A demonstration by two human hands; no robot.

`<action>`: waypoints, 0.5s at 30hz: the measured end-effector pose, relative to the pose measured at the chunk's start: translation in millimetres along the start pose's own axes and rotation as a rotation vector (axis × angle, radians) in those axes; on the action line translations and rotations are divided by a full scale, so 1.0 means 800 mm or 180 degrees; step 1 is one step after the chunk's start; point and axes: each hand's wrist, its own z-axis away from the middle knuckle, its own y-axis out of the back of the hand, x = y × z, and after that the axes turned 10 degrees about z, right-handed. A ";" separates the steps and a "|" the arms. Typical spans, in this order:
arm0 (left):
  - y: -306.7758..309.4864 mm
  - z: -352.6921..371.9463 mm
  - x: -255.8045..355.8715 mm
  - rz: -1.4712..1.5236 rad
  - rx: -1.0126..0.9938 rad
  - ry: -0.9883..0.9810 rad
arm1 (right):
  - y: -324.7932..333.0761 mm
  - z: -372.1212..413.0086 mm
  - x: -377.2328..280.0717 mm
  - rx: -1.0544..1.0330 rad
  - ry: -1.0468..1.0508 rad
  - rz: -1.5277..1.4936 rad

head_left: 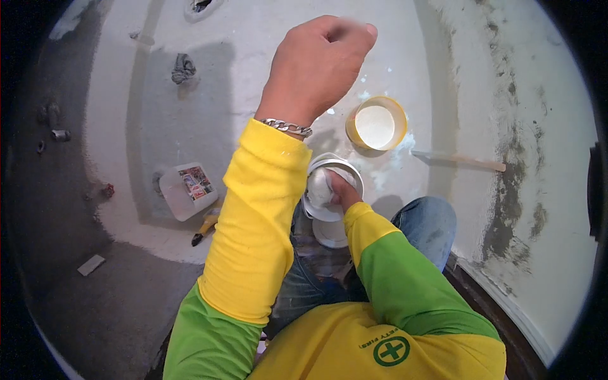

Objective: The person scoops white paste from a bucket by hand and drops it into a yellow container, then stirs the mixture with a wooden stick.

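My left hand (pixel 320 66), with a chain bracelet at the wrist, is raised high over the floor. Its fingers are curled inward and partly hidden; what they hold, if anything, cannot be made out. Lower down, my right hand (pixel 342 189) reaches into a white bucket (pixel 361 179) between my knees. There it grips a rounded white bundle (pixel 319 189), perhaps a bag or cloth. A yellow-rimmed tub (pixel 375 124) of white liquid stands just beyond the bucket. Close by the bucket's near side is a round white lid or container (pixel 330 234).
A white plastic container with a printed label (pixel 188 192) lies to the left, beside a yellow-handled tool (pixel 205 228). On the right, a long stick (pixel 458 159) rests near the stained wall. A wrapped pipe stub (pixel 183 68) rises from the white-coated floor. A small flat piece (pixel 91 265) lies lower left.
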 end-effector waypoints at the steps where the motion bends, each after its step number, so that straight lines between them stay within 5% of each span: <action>1: -0.001 0.000 0.002 0.0120 0.0000 0.0037 | -0.002 0.002 -0.004 -0.0040 -0.0020 -0.0046; 15: -0.006 0.003 0.012 0.0106 -0.0018 -0.0054 | -0.042 0.061 -0.028 0.0235 0.0314 -0.0687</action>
